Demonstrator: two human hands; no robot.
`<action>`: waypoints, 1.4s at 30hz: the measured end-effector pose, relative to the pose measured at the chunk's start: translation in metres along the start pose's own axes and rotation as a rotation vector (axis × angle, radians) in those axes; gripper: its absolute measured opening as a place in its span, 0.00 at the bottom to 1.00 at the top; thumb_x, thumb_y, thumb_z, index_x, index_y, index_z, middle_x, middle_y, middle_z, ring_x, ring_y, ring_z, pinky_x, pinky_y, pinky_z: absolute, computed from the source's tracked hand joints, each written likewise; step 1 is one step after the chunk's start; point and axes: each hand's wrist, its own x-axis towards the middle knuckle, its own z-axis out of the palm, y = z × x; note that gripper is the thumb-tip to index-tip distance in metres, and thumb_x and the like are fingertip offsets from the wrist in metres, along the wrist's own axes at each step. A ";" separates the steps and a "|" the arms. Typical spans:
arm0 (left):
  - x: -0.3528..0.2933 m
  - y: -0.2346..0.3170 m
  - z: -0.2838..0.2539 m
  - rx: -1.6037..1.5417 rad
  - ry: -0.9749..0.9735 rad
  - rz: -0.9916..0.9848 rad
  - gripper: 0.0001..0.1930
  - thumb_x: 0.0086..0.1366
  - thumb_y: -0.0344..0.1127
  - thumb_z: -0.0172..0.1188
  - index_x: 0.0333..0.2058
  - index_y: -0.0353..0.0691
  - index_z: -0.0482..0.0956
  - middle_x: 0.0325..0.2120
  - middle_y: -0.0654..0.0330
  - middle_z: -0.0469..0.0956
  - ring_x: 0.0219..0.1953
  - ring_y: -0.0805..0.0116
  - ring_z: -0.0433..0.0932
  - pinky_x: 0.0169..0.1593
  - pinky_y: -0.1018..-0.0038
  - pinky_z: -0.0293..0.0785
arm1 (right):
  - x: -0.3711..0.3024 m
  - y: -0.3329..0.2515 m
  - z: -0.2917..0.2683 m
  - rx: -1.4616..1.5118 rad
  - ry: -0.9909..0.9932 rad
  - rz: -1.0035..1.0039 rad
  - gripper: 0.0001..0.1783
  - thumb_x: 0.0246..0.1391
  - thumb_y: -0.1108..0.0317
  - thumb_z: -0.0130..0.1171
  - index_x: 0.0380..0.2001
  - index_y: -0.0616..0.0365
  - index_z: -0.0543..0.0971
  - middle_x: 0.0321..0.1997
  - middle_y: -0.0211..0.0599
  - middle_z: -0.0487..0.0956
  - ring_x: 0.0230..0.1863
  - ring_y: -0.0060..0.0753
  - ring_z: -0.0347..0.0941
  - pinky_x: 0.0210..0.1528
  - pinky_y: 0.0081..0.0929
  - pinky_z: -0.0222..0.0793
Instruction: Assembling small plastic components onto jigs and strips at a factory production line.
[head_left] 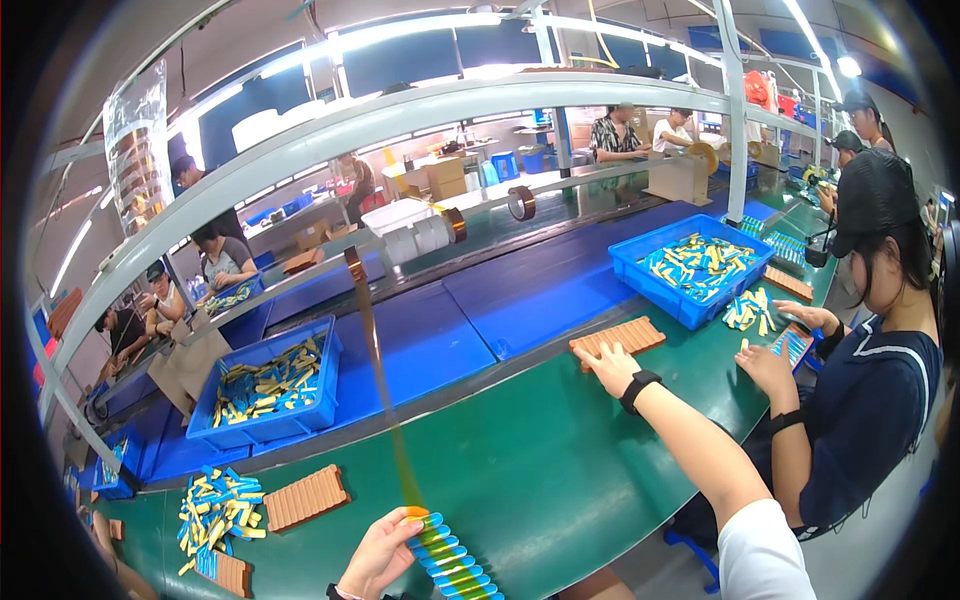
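Just right of your left hand (382, 552), the taped row (456, 566) it pinches seems light and bendy (best held by its end). Your right hand (614, 370) touches a ribbed brown block (642, 334), clasp unclear.

The near edge cuts off the row of blue-and-yellow pieces (452, 562) and the wristband (343, 593) below the left hand (378, 552). The right hand (613, 369) hides part of a ridged brown block (642, 334). Far workers' (616, 134) handwork is too small to tell.
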 end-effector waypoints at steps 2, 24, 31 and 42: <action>0.001 -0.004 0.001 -0.032 0.000 -0.009 0.10 0.58 0.26 0.47 0.39 0.31 0.68 0.34 0.55 0.72 0.38 0.67 0.72 0.45 0.69 0.68 | -0.004 -0.022 -0.010 -0.024 0.020 0.054 0.35 0.38 0.73 0.51 0.54 0.48 0.56 0.40 0.47 0.66 0.39 0.50 0.65 0.38 0.40 0.66; -0.027 0.002 0.056 0.180 0.139 0.454 0.03 0.59 0.29 0.51 0.28 0.38 0.70 0.26 0.66 0.72 0.29 0.83 0.69 0.33 0.85 0.65 | -0.075 -0.203 -0.154 1.869 -0.481 -0.186 0.10 0.53 0.64 0.50 0.27 0.60 0.72 0.26 0.21 0.69 0.29 0.11 0.61 0.31 0.12 0.59; -0.070 -0.060 0.071 0.202 0.165 0.374 0.03 0.55 0.28 0.54 0.28 0.35 0.72 0.26 0.67 0.71 0.30 0.82 0.66 0.34 0.84 0.62 | -0.149 -0.190 -0.129 1.853 -0.663 -0.122 0.05 0.51 0.71 0.51 0.27 0.62 0.71 0.30 0.24 0.71 0.32 0.12 0.62 0.34 0.13 0.59; -0.097 -0.092 0.052 0.743 0.250 0.344 0.08 0.56 0.27 0.52 0.35 0.31 0.71 0.26 0.56 0.76 0.29 0.71 0.75 0.33 0.80 0.70 | -0.173 -0.182 -0.088 1.758 -0.657 -0.293 0.07 0.46 0.73 0.56 0.20 0.65 0.71 0.28 0.35 0.72 0.29 0.22 0.65 0.31 0.18 0.60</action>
